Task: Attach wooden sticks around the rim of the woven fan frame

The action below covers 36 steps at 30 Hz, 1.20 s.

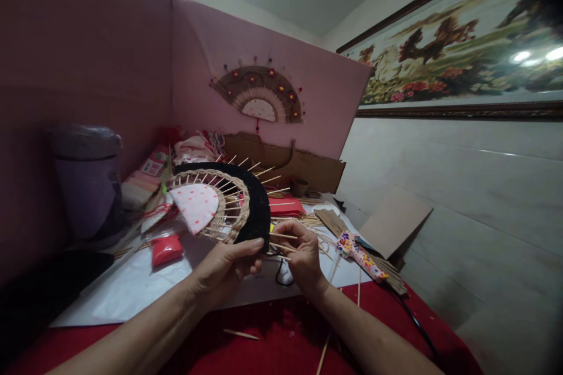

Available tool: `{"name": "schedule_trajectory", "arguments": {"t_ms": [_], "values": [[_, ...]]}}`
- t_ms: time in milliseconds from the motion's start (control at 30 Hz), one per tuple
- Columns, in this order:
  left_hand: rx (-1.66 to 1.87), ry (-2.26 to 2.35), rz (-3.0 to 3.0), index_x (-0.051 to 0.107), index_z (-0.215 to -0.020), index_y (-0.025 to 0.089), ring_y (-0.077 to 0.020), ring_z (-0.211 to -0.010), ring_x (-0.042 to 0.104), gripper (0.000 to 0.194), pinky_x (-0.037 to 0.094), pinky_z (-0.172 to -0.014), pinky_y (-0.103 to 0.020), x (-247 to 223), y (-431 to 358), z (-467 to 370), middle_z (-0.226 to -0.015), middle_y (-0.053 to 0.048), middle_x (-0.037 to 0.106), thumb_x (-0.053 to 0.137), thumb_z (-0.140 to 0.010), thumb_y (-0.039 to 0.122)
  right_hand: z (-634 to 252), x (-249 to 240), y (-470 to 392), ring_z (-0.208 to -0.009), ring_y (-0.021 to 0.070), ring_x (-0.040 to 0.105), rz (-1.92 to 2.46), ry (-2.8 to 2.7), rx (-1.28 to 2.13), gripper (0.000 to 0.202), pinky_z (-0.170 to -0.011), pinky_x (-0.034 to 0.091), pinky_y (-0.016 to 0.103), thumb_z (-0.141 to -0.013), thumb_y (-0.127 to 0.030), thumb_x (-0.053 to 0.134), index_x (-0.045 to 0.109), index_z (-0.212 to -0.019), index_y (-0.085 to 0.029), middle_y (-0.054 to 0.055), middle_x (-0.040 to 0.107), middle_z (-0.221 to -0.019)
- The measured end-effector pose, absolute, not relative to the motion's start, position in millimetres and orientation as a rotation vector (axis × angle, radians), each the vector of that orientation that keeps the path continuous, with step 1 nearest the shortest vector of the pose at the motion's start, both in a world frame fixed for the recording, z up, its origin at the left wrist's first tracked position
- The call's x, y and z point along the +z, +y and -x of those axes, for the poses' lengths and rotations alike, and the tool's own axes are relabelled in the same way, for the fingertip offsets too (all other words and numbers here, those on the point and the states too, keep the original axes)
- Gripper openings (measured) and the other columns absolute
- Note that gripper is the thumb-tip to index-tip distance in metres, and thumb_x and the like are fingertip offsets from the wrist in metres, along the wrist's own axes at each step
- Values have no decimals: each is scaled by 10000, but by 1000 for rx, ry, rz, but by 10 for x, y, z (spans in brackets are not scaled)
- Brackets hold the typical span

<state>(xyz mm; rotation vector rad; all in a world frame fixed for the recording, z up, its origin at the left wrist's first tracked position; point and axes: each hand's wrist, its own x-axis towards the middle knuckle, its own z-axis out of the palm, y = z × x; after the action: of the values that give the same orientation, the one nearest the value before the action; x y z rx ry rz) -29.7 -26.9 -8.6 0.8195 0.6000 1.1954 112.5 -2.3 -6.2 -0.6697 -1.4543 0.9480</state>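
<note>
A half-round craft fan [258, 193] is held up over the table, tilted. It has a white dotted centre, woven cord bands, a broad black band and thin wooden sticks jutting out past the rim. My left hand [229, 266] grips its lower edge, thumb on top of the black band and fingers beneath. At the rim's lower right, my right hand [301, 255] is closed, its fingertips pinched around the stick ends. A black cord [281, 274] hangs just under the fingers; whether they hold it is hidden.
A floral-patterned glue gun [360, 255] lies at the right on cardboard strips. A red packet [167, 250] sits on white sheeting at left, near a lidded bin [90, 187]. Loose sticks [241, 334] lie on the red cloth. Another finished fan [259, 94] hangs on the pink panel.
</note>
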Motion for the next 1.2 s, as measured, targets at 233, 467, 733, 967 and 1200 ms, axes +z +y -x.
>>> {"name": "schedule_trajectory", "arguments": {"t_ms": [233, 467, 733, 967, 1200], "values": [[1211, 628, -804, 648, -706, 87, -66, -479, 491, 91, 376, -438, -182, -75, -272, 294, -611, -21, 583, 681, -638, 138, -1141, -97, -4, -583, 95, 489, 670, -1460, 998, 124, -552, 391, 213, -625, -174, 660, 539, -652, -172, -38, 518, -612], [1224, 611, -790, 651, -733, 86, -66, -481, 501, 131, 384, -442, -185, -53, -280, 295, -643, -33, 606, 697, -619, 131, -1154, -100, -14, -612, 111, 529, 633, -1427, 1006, 141, -567, 432, 221, -626, -204, 680, 562, -699, -181, -22, 549, -658], [1209, 611, -810, 654, -712, 85, -63, -471, 494, 114, 367, -429, -179, -79, -263, 299, -625, -28, 602, 694, -623, 145, -1124, -85, -31, -629, 133, 568, 634, -1393, 1012, 146, -581, 463, 247, -597, -228, 709, 601, -687, -188, -9, 588, -657], [1212, 601, -818, 654, -730, 82, -63, -460, 492, 132, 361, -419, -177, -71, -266, 293, -616, -31, 604, 692, -624, 150, -1131, -63, -40, -583, 116, 534, 671, -1422, 980, 171, -545, 429, 227, -616, -262, 702, 561, -661, -175, -21, 554, -620], [1213, 604, -816, 649, -734, 79, -65, -477, 496, 125, 372, -432, -180, -58, -282, 293, -627, -32, 598, 683, -635, 147, -1120, -95, -24, -602, 115, 527, 641, -1432, 1019, 187, -559, 424, 226, -631, -269, 681, 524, -694, -187, -28, 535, -645]]}}
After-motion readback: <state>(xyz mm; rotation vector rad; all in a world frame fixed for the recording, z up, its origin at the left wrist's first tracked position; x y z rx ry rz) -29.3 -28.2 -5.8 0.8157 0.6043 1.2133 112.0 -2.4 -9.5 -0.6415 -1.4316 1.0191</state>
